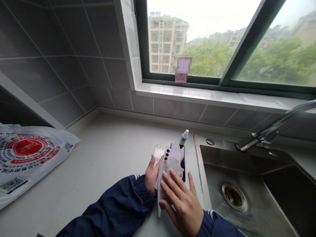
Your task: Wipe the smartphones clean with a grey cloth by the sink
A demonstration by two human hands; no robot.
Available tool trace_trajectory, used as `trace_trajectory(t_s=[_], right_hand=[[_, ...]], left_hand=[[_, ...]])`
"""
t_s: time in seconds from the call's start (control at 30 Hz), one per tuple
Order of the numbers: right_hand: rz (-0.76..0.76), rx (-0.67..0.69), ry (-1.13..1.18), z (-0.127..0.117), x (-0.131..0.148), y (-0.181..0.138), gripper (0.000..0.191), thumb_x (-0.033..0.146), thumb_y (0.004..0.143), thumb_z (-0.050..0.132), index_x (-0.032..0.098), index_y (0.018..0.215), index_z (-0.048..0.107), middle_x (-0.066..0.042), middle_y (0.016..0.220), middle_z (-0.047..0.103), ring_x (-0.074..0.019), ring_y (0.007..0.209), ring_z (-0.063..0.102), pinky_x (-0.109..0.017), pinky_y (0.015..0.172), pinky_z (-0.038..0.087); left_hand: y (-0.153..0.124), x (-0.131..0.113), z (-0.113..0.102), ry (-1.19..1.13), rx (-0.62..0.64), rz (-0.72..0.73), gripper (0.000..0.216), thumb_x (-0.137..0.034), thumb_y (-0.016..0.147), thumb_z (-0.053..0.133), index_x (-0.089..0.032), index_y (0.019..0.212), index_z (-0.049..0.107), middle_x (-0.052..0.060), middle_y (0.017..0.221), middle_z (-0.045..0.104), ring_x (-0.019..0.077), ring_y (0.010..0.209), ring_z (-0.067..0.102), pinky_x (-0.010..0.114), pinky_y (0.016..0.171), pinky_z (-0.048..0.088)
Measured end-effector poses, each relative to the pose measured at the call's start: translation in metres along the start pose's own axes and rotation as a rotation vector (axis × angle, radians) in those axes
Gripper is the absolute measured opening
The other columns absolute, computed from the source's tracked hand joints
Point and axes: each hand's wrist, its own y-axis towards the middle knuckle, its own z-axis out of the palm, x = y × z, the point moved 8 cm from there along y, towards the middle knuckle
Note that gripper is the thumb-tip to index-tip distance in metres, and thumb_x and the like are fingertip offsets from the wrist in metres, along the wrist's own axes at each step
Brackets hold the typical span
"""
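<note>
A pale lilac phone (170,153) lies camera-side up over a black phone (182,160) on the white countertop (103,164). A clear phone case (158,150) sits just to their left. My left hand (151,176) grips the lilac phone's left edge from the side. My right hand (181,202) lies flat, fingers stretched out, pressing a grey cloth (168,169) onto the phone's lower half. A small white spray bottle (184,137) with a blue label stands just behind the phones.
A steel sink (247,187) with a drain and a long tap (274,126) lies right of the phones. A white plastic bag (27,158) with red print rests at the far left. Grey tiled walls and a window ledge close off the back.
</note>
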Motion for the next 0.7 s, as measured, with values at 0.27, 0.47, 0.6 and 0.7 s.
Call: trace_trajectory(t_s=[0.27,0.47,0.6,0.7], right_hand=[[-0.044,-0.151,0.158,-0.003,-0.008,-0.006,0.02,0.013,0.089,0.059,0.02,0.106,0.067,-0.003,0.121,0.067,-0.0254,0.127,0.052,-0.056,0.117,0.015],[0.001,-0.197,0.237,-0.004,-0.013,-0.01,0.02,0.011,0.089,0.057,0.022,0.102,0.067,-0.002,0.116,0.07,-0.024,0.123,0.056,-0.055,0.115,0.025],[0.034,-0.194,0.237,-0.002,-0.016,-0.011,0.02,0.012,0.089,0.057,0.023,0.102,0.067,-0.002,0.118,0.069,-0.0233,0.121,0.057,-0.054,0.113,0.028],[0.051,-0.218,0.237,-0.004,-0.018,-0.009,0.018,0.014,0.088,0.06,0.023,0.102,0.068,-0.004,0.118,0.069,-0.0236,0.12,0.058,-0.053,0.111,0.031]], left_hand=[[0.001,0.002,-0.005,0.008,0.032,-0.027,0.076,-0.07,0.085,0.034,-0.016,0.139,0.039,0.019,0.112,0.064,0.0235,0.085,0.066,0.034,0.071,0.052],[0.0,0.002,-0.002,0.026,0.037,-0.014,0.08,-0.072,0.084,0.034,-0.016,0.14,0.04,0.019,0.116,0.063,0.025,0.088,0.065,0.038,0.076,0.051],[0.0,0.003,-0.002,0.051,0.02,0.003,0.079,-0.07,0.085,0.032,-0.015,0.142,0.038,0.019,0.118,0.063,0.0269,0.093,0.065,0.041,0.083,0.05],[-0.001,0.003,-0.001,0.048,0.007,0.031,0.076,-0.068,0.087,0.031,-0.017,0.144,0.035,0.018,0.117,0.063,0.0262,0.096,0.064,0.042,0.087,0.049]])
